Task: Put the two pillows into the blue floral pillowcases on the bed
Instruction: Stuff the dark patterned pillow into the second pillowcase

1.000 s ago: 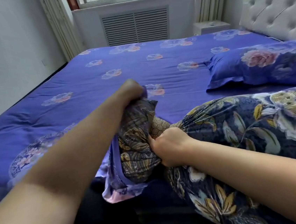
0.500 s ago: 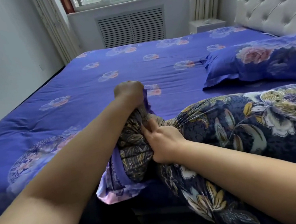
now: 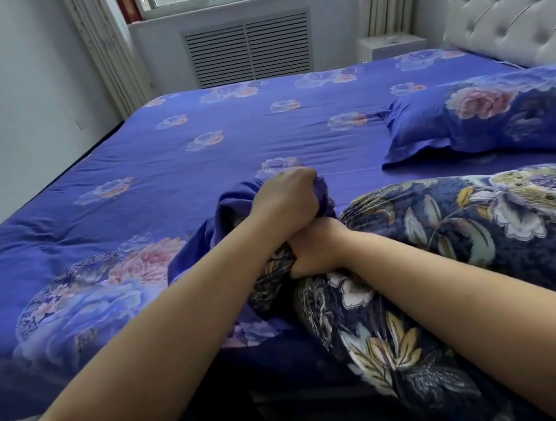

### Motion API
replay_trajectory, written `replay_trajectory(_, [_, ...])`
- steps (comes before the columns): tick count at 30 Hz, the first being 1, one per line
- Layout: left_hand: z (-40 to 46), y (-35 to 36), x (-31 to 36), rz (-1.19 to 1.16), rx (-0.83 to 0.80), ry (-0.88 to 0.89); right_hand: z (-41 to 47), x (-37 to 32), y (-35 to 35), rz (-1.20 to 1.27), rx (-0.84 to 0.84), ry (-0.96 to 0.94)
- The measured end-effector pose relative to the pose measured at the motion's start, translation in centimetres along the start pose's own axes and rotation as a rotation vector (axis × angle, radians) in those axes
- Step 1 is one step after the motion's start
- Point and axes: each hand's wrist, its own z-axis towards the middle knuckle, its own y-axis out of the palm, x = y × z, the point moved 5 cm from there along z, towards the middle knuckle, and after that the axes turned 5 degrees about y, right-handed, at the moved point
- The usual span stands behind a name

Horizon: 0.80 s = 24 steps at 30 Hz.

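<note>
While the left hand (image 3: 287,199) clenches the bunched mouth of the blue floral pillowcase (image 3: 236,214), only the squeezed end of the dark leaf-patterned pillow (image 3: 477,223) sits inside. The right hand (image 3: 318,250) grips that end. Its long axis runs rightward along the bed's (image 3: 195,157) near edge. A second cased pillow (image 3: 486,116) lies by the headboard (image 3: 509,4).

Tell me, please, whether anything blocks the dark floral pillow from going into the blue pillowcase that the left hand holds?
Nothing visible does. The left hand grips the bunched blue pillowcase right at the dark floral pillow, whose gathered end the right hand holds against it.
</note>
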Motion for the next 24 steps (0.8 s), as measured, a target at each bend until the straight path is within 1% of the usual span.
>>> replay_trajectory(4, [-1.1, 0.1, -5.1, 0.069, 0.028, -0.055, 0.2, -0.2, 0.8, 0.012, 0.036, 0.031])
replay_trajectory(7, [-1.2, -0.2, -7.3, 0.199, 0.032, -0.11, 0.4, -0.3, 0.8, -0.002, 0.083, 0.019])
replay_trajectory(10, [-0.9, -1.8, -8.7, 0.328, 0.153, -0.214, -0.1, -0.8, 0.7, -0.009, 0.07, -0.014])
replay_trajectory(11, [-0.9, -2.3, -9.1, 0.298, 0.202, -0.24, -0.2, -1.0, 0.6, -0.017, 0.066, -0.029])
replay_trajectory(12, [-0.8, -2.7, -9.2, 0.212, 0.248, -0.261, -0.3, -1.1, 0.5, -0.03, 0.062, -0.035])
replay_trajectory(14, [-0.5, -3.1, -8.7, -0.057, 0.32, -0.27, -0.1, -1.2, 0.6, -0.055, 0.06, -0.036])
replay_trajectory(15, [-0.2, -2.9, -8.0, -0.189, 0.324, -0.261, -0.1, -1.3, 0.7, -0.062, 0.064, -0.032])
replay_trajectory(17, [0.1, -2.1, -6.4, -0.369, 0.266, -0.257, 0.1, -1.3, 1.0, -0.048, 0.08, -0.021])
replay_trajectory(19, [-0.2, -1.5, -5.2, -0.428, 0.197, -0.266, 0.1, -1.0, 1.0, -0.017, 0.105, -0.005])
replay_trajectory(22, [-1.9, -0.4, -4.2, -0.346, 0.063, -0.2, -0.1, -0.4, 0.7, -0.011, 0.105, -0.002])
replay_trajectory(24, [-3.2, 0.2, -4.5, -0.251, 0.025, -0.117, -0.3, -0.6, 0.3, -0.021, 0.134, -0.02])
